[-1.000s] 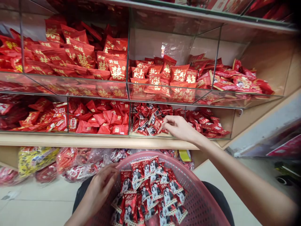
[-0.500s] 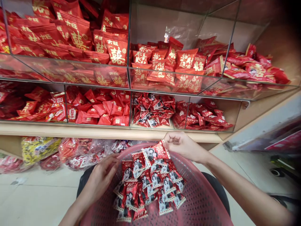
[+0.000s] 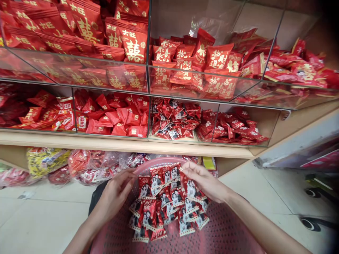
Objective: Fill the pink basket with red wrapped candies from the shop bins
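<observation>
Pinching the far end of one small red packet (image 3: pixel 191 189), the right hand (image 3: pixel 205 181) has its fingers closed on it, above the right far part of the pink basket (image 3: pixel 227 229). The packet looks light and a bit puffy, and its shiny skin may slip. A flat end seems best to hold (a hard squeeze in the middle might crush what's inside). More packets (image 3: pixel 149 213) lie in the basket. The left hand (image 3: pixel 116 194) is at its left far side, fingers bent; I can't tell if they grip it. Farther off, matching packets (image 3: pixel 176 121) sit on the low shelf (image 3: pixel 127 142).
</observation>
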### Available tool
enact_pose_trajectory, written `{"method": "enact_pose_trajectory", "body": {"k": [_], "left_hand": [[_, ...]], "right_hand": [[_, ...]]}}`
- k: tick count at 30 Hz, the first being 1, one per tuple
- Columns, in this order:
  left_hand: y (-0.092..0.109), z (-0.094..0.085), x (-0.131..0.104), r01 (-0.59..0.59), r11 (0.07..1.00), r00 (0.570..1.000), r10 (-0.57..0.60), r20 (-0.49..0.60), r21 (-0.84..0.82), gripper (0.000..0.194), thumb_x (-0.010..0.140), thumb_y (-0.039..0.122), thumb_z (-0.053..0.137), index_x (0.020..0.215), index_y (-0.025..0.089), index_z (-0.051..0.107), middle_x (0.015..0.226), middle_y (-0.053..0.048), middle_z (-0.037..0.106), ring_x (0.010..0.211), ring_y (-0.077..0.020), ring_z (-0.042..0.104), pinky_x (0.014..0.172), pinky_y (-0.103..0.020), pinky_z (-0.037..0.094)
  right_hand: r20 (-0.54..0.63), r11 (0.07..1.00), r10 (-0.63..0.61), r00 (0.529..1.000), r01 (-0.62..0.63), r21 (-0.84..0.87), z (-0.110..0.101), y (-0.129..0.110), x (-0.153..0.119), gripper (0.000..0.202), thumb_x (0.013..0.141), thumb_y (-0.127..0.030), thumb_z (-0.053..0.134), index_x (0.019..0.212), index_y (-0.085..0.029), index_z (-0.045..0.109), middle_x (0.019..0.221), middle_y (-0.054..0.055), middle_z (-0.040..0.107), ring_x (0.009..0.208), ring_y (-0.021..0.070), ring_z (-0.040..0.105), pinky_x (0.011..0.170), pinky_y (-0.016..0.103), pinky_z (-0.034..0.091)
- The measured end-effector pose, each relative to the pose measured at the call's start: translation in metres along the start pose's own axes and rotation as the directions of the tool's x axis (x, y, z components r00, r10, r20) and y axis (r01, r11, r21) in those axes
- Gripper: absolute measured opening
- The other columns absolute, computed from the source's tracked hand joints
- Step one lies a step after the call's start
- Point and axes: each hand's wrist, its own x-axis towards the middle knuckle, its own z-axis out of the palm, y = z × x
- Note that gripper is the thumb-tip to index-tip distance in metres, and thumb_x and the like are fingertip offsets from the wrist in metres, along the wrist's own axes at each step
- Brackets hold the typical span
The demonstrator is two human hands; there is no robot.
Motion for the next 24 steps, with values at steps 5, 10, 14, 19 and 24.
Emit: {"method": "enact_pose_trajectory", "body": {"k": [5,10,14,19,24], "left_hand": [[0.003,-0.001,0.000,-0.010,1.000,1.000,0.010,-0.010,0.024,0.027,0.085,0.035,0.041,0.086,0.020,0.063,0.110,-0.007,0.061,0.102,-0.0212,0.056,0.087,-0.032,0.045],[0.002,0.000,-0.001,-0.017,0.999,1.000,0.017,-0.002,0.033,0.026,0.086,0.033,0.040,0.090,0.020,0.062,0.110,-0.006,0.060,0.103,-0.0205,0.055,0.087,-0.032,0.045],[-0.002,0.001,-0.001,-0.050,0.995,0.999,0.051,-0.006,0.091,0.026,0.087,0.032,0.039,0.094,0.020,0.060,0.111,-0.007,0.059,0.104,-0.0210,0.054,0.089,-0.035,0.044],[0.015,0.003,-0.002,-0.116,0.976,0.990,0.127,-0.053,0.182,0.023,0.085,0.033,0.044,0.093,0.020,0.061,0.111,-0.008,0.058,0.104,-0.0241,0.051,0.093,-0.042,0.037],[0.060,0.011,-0.009,0.184,0.928,0.931,-0.060,0.360,-0.322,0.032,0.085,0.043,0.041,0.074,0.019,0.060,0.068,-0.001,0.060,0.062,-0.0135,0.053,0.055,-0.023,0.043]], "right_hand": [[-0.003,0.952,0.203,0.979,-0.197,0.235,0.012,0.014,-0.004,0.026,0.075,-0.044,0.060,0.091,-0.024,0.055,0.075,-0.003,0.047,0.048,0.0035,0.036,0.039,0.014,0.032],[0.026,0.882,0.256,0.966,-0.245,0.404,0.013,0.018,-0.009,0.031,0.074,-0.040,0.063,0.097,-0.021,0.055,0.080,0.000,0.052,0.056,0.0063,0.048,0.049,0.018,0.044],[0.027,0.894,0.240,0.970,-0.232,0.385,0.016,0.018,-0.012,0.026,0.070,-0.034,0.068,0.089,-0.020,0.057,0.081,0.000,0.052,0.058,0.0071,0.049,0.053,0.021,0.048],[-0.031,0.895,0.214,0.976,-0.183,0.406,0.030,0.014,-0.010,0.023,0.067,-0.032,0.071,0.078,-0.019,0.056,0.074,-0.003,0.047,0.061,0.0072,0.049,0.065,0.026,0.050],[-0.080,0.904,0.097,0.992,-0.054,0.424,0.051,0.005,-0.006,0.021,0.070,-0.032,0.069,0.077,-0.018,0.055,0.078,-0.001,0.053,0.075,0.0110,0.054,0.075,0.028,0.049]]}}
